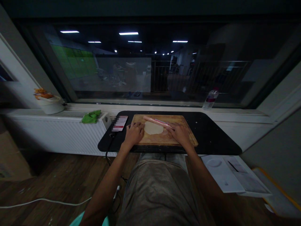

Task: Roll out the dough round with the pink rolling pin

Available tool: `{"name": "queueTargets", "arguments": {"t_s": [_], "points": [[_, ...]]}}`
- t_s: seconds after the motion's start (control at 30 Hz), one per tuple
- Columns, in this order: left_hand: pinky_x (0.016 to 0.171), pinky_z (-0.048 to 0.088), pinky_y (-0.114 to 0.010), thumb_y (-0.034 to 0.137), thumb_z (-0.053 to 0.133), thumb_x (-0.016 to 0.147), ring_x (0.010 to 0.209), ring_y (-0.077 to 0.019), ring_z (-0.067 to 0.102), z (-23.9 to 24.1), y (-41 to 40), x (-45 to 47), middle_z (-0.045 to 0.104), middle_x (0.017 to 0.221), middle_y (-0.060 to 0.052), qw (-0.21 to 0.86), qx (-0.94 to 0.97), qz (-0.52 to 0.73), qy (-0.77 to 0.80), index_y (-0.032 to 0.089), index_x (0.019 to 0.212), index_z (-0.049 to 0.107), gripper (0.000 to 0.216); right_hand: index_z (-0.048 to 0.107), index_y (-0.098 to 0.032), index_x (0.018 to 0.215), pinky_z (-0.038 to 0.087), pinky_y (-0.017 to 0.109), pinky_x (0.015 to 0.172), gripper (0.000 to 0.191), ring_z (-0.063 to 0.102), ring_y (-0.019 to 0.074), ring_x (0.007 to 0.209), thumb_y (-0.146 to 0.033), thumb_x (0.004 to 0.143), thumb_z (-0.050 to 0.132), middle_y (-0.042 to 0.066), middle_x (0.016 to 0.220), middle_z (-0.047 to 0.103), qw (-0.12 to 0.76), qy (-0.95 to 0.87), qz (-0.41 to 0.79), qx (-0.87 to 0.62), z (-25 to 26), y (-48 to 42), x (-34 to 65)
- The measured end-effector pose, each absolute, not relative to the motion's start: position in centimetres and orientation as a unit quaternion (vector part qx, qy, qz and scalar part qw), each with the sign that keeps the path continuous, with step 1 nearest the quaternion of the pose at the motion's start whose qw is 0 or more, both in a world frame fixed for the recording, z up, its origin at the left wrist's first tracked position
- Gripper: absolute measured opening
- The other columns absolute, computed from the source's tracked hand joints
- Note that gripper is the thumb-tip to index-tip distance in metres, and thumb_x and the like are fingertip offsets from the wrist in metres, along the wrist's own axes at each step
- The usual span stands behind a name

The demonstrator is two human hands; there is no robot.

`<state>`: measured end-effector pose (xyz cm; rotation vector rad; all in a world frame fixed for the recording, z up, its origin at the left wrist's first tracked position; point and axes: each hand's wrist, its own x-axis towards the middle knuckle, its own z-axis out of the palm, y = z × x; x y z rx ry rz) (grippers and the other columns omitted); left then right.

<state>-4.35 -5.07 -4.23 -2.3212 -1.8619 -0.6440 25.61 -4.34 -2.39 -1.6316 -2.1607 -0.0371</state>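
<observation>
A thin, pale sheet of dough [153, 128] lies flat on a wooden cutting board [150, 140]. Across its far edge, slanting down to the right, rests a pinkish rolling pin [154, 120]. My right hand [180, 133] is closed around the pin's right end. At the dough's left edge, my left hand [135, 132] lies on the board with its fingers apart and its thumb side close to the dough. Whether its fingertips press on the dough is hard to make out.
The board sits on a black table [211, 135]. A phone [120, 123] lies left of it. On the sill stand a water bottle [211, 99] and a white pot [52, 105]. A green cloth [91, 116] lies on the radiator [77, 135]. White box parts [223, 179] are lower right.
</observation>
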Motion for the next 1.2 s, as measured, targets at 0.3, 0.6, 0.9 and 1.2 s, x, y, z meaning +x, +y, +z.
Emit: {"name": "queueTargets", "arguments": {"t_s": [0.3, 0.6, 0.9, 1.2], "points": [[0.119, 0.050, -0.060, 0.028, 0.050, 0.112, 0.146, -0.0368, 0.059, -4.03, -5.32, -4.24, 0.069, 0.162, -0.010, 0.052, -0.759, -0.201, -0.617, 0.028, 0.141, 0.078, 0.040, 0.072, -0.031, 0.159, 0.055, 0.037, 0.113, 0.045, 0.074, 0.0309, 0.134, -0.040, 0.115, 0.063, 0.009, 0.146, 0.080, 0.214, -0.773, -0.016, -0.597, -2.06, -4.70, 25.42], [0.120, 0.050, -0.054, 0.027, 0.052, 0.112, 0.147, -0.0333, 0.061, -4.25, -5.25, -4.73, 0.075, 0.156, -0.009, 0.029, -0.758, -0.231, -0.609, 0.027, 0.136, 0.081, 0.037, 0.073, -0.031, 0.158, 0.056, 0.038, 0.112, 0.046, 0.074, 0.0313, 0.132, -0.041, 0.115, 0.063, 0.009, 0.143, 0.082, 0.217, -0.769, -0.012, -0.601, -2.15, -4.61, 25.47], [0.123, 0.047, -0.063, 0.030, 0.049, 0.113, 0.152, -0.0375, 0.056, -4.45, -4.98, -4.83, 0.065, 0.168, -0.009, 0.030, -0.763, -0.196, -0.615, 0.029, 0.147, 0.078, 0.045, 0.071, -0.031, 0.160, 0.055, 0.038, 0.114, 0.047, 0.072, 0.0309, 0.136, -0.042, 0.115, 0.062, 0.010, 0.143, 0.081, 0.216, -0.772, -0.011, -0.598, -2.28, -4.51, 25.58], [0.124, 0.047, -0.062, 0.030, 0.049, 0.113, 0.151, -0.0365, 0.056, -4.45, -4.86, -4.83, 0.068, 0.164, -0.010, 0.017, -0.760, -0.213, -0.614, 0.029, 0.151, 0.074, 0.045, 0.072, -0.032, 0.159, 0.056, 0.038, 0.113, 0.046, 0.074, 0.0320, 0.134, -0.041, 0.115, 0.063, 0.010, 0.146, 0.080, 0.210, -0.768, -0.016, -0.605, -2.00, -4.72, 25.42]]}}
